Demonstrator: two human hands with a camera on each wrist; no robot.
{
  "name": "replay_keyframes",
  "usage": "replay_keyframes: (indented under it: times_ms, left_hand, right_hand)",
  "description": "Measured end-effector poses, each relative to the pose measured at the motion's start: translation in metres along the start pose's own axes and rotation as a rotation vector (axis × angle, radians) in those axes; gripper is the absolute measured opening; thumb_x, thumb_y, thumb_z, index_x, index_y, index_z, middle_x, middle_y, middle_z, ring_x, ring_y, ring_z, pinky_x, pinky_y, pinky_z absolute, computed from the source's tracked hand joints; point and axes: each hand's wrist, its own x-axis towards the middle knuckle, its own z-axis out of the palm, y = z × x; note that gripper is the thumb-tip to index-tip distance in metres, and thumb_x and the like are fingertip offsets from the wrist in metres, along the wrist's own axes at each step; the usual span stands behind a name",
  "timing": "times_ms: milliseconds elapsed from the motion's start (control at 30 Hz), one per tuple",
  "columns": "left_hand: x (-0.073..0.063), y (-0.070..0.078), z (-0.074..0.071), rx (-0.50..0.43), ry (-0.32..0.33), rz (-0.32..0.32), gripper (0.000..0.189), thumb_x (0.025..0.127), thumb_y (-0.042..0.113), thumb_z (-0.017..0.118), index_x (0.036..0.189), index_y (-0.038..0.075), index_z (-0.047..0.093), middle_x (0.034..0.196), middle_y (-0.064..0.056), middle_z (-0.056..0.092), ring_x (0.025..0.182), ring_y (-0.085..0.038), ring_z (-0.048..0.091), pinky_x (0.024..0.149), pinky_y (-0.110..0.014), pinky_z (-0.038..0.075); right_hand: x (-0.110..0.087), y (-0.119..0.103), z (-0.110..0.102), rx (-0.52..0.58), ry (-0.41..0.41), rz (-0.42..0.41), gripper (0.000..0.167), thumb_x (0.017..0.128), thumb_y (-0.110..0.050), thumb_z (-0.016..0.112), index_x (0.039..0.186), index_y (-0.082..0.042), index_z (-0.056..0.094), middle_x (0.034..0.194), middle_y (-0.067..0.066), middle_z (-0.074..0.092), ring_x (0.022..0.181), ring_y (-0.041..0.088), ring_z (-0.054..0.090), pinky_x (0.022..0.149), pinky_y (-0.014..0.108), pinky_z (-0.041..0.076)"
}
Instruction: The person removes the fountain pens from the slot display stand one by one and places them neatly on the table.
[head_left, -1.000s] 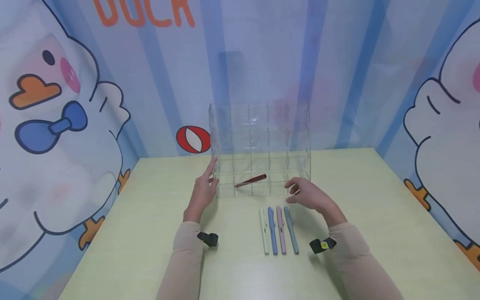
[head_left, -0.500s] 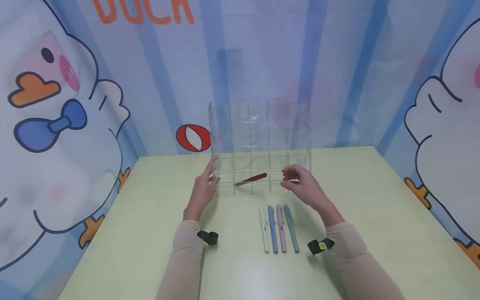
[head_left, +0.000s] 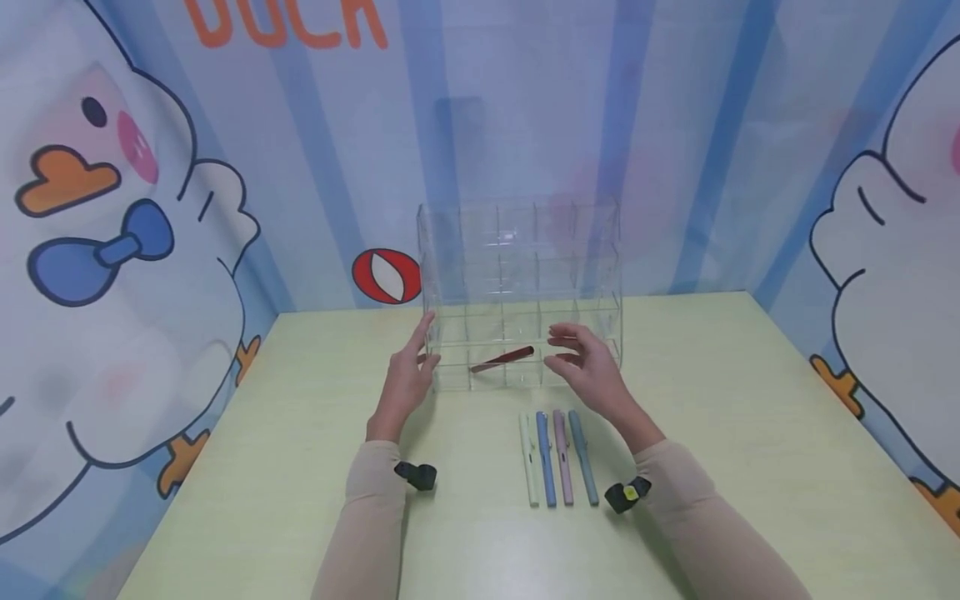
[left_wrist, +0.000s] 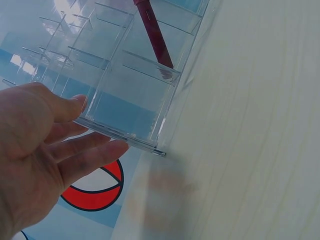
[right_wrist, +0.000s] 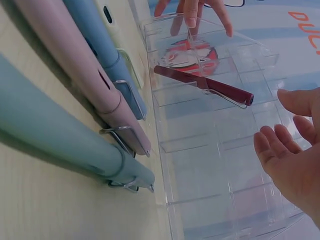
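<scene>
A clear, tiered acrylic rack with compartments [head_left: 521,325] stands on the table. Across its lowest front row lies a dark red pen [head_left: 502,359], slanted, its cap end raised to the right. My left hand [head_left: 407,383] holds the rack's left side, thumb at the front edge and fingers along the outside of the panel [left_wrist: 117,137]. To the right of the red pen, my right hand [head_left: 596,371] hovers before the lower rows, fingers loosely bent and nothing between them. Nearer me lie a pale green pen [head_left: 528,460], a blue pen [head_left: 546,460], a pink pen [head_left: 562,458] and a teal pen [head_left: 583,458].
The pens lie side by side in front of the rack on the pale wooden table [head_left: 262,467]. Close behind the rack hangs a blue striped cloth backdrop [head_left: 517,100], printed with ducks and a red ball [head_left: 386,276]. Both wrists wear small black cameras.
My right hand has moved left and a little upward along the rack's front, closer to the red pen, with its fingers spreading somewhat. The left hand, rack and pens stay put.
</scene>
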Motion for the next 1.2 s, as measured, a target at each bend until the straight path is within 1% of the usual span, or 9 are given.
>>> replay_keyframes:
  times_ms: [67,233,367,533,633,833,1000,1200]
  left_hand:
    - [0.000,0.000,0.000,0.000,-0.004,-0.005,0.075,0.101,0.006,0.057,0.159,0.038,0.022,0.159,-0.014,0.035,0.127,-0.039,0.055,0.103,-0.051,0.048]
    - [-0.001,0.000,0.000,-0.001,-0.004,-0.013,0.075,0.101,0.007,0.058,0.159,0.040,0.022,0.159,-0.013,0.034,0.128,-0.039,0.055,0.103,-0.050,0.048]
    - [0.000,-0.001,0.001,-0.001,-0.001,-0.010,0.075,0.101,0.007,0.058,0.159,0.038,0.022,0.159,-0.014,0.035,0.127,-0.039,0.055,0.102,-0.050,0.048]
    - [0.000,-0.002,0.001,-0.001,0.000,-0.009,0.074,0.101,0.005,0.057,0.160,0.035,0.023,0.159,-0.015,0.035,0.127,-0.040,0.055,0.102,-0.051,0.048]
    - [0.000,0.000,0.001,0.002,-0.001,-0.012,0.075,0.101,0.005,0.058,0.159,0.037,0.022,0.159,-0.014,0.034,0.127,-0.040,0.055,0.102,-0.051,0.048]
    - [0.002,0.000,0.002,0.006,0.000,-0.021,0.077,0.101,0.006,0.058,0.159,0.041,0.021,0.159,-0.013,0.034,0.128,-0.039,0.054,0.102,-0.051,0.048]
    - [0.002,0.001,0.002,0.017,-0.002,-0.027,0.078,0.101,0.007,0.058,0.159,0.042,0.020,0.160,-0.012,0.033,0.129,-0.037,0.054,0.103,-0.050,0.048]
    - [0.002,0.000,0.002,0.022,0.000,-0.027,0.077,0.101,0.007,0.058,0.159,0.041,0.020,0.160,-0.011,0.033,0.129,-0.037,0.054,0.103,-0.050,0.048]
  right_hand:
    - [0.001,0.000,0.002,-0.003,0.011,-0.003,0.047,0.095,0.005,0.063,0.139,0.011,0.046,0.138,0.027,0.050,0.128,0.041,0.051,0.103,0.050,0.047]
    - [0.005,0.001,0.003,-0.025,0.049,-0.028,0.047,0.095,-0.001,0.066,0.138,0.007,0.048,0.137,0.024,0.052,0.128,0.036,0.051,0.104,0.047,0.048]
    - [0.007,0.002,0.004,-0.036,0.069,-0.045,0.048,0.094,-0.003,0.068,0.137,0.006,0.050,0.136,0.025,0.053,0.127,0.037,0.051,0.105,0.049,0.046]
    - [0.008,0.004,0.007,-0.076,0.061,-0.028,0.049,0.094,-0.006,0.070,0.137,0.005,0.050,0.136,0.022,0.055,0.127,0.036,0.052,0.105,0.049,0.046]
    - [0.010,0.005,0.010,-0.087,0.053,-0.027,0.050,0.094,-0.006,0.070,0.138,0.005,0.050,0.137,0.022,0.054,0.128,0.036,0.052,0.105,0.048,0.046]
    - [0.016,0.008,0.016,-0.073,0.040,-0.036,0.053,0.093,-0.006,0.070,0.140,0.005,0.048,0.139,0.024,0.052,0.129,0.038,0.050,0.106,0.051,0.044]
    - [0.020,0.010,0.021,-0.099,0.032,-0.024,0.055,0.093,-0.006,0.071,0.142,0.004,0.047,0.141,0.021,0.052,0.129,0.035,0.051,0.106,0.048,0.046]
    - [0.021,0.009,0.026,-0.110,0.018,-0.035,0.056,0.092,-0.005,0.071,0.142,0.004,0.046,0.141,0.023,0.050,0.129,0.037,0.052,0.106,0.048,0.046]
